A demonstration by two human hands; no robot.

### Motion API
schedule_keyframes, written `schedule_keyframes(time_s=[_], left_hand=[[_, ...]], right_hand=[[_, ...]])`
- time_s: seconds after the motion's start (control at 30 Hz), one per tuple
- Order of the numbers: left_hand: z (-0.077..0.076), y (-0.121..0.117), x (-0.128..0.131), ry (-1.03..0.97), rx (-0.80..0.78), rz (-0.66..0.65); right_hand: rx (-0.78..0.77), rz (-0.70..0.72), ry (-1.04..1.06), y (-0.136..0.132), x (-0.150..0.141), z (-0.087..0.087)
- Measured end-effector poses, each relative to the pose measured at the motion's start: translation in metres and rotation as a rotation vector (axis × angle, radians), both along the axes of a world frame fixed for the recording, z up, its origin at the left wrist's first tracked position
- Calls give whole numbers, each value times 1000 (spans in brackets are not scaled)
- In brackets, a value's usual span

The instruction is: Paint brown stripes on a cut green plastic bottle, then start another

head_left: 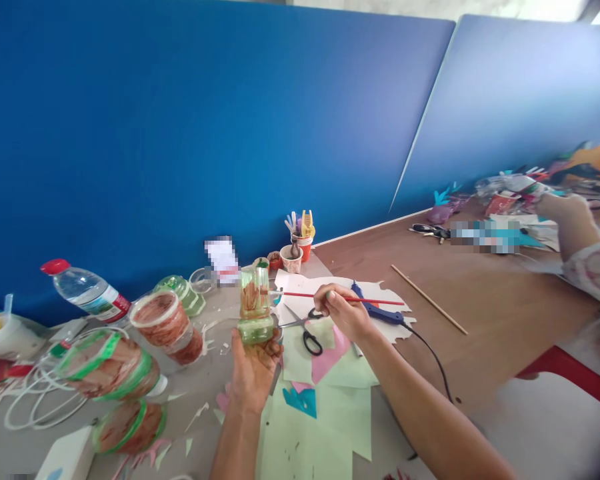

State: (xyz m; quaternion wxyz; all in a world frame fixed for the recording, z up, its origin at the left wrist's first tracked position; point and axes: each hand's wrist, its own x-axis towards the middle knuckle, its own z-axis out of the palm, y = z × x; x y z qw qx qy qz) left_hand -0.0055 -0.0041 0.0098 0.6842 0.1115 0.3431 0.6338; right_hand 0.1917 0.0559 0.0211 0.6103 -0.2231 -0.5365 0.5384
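Observation:
My left hand (pixel 253 373) grips the bottom of a small green plastic bottle piece (pixel 255 303) streaked with brown paint, held upright over the table. My right hand (pixel 343 310) pinches a thin red paintbrush (pixel 365 299) and holds it level, its tip touching the bottle's side. Black-handled scissors (pixel 307 330) lie on the paper just below my right hand. A blue glue gun (pixel 377 310) with a black cord rests behind that hand.
Cut plastic bottle sections painted brown (pixel 167 327) and a water bottle (pixel 87 290) lie at left. Pale green and pink paper sheets (pixel 320 407) cover the near table. Small cups (pixel 295 257) stand by the blue partition. Another person's sleeve and hand (pixel 580 233) work at right. A wooden stick (pixel 430 300) lies on the table.

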Motion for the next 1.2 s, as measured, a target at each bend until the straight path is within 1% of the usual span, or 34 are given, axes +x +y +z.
schedule_keyframes(time_s=[0.1,0.2,0.27,0.33,0.43,0.53,0.67,0.83,0.93,1.0,1.1,1.2], left_hand=[[-3,-1,2,12,15,-37],[-5,0,2,21,19,-20],[-7,2,2,50,28,22],[-8,4,4,117,35,92],[-11,8,6,219,34,198],[-14,9,8,252,29,246],[-18,9,8,306,46,274],[-20,9,7,319,79,320],[-21,9,7,330,95,313],[-21,8,6,337,106,303],[-23,8,4,341,106,330],[-25,9,2,436,99,352]], right_hand=[[-45,-3,-2,-2,-3,2],[-82,-8,-13,-2,-3,3],[-77,-24,7,-2,-2,3],[-47,-43,21,-2,-1,1],[-8,-44,-41,-2,-1,-1],[-38,-21,-96,-2,0,-1],[-82,-43,-31,-2,1,3],[-112,-25,-35,-3,-1,8],[-90,-36,-9,-5,-1,9],[-65,-24,-60,-6,-1,9],[-62,-28,-127,-6,0,8],[-56,-56,-58,-8,-1,8]])
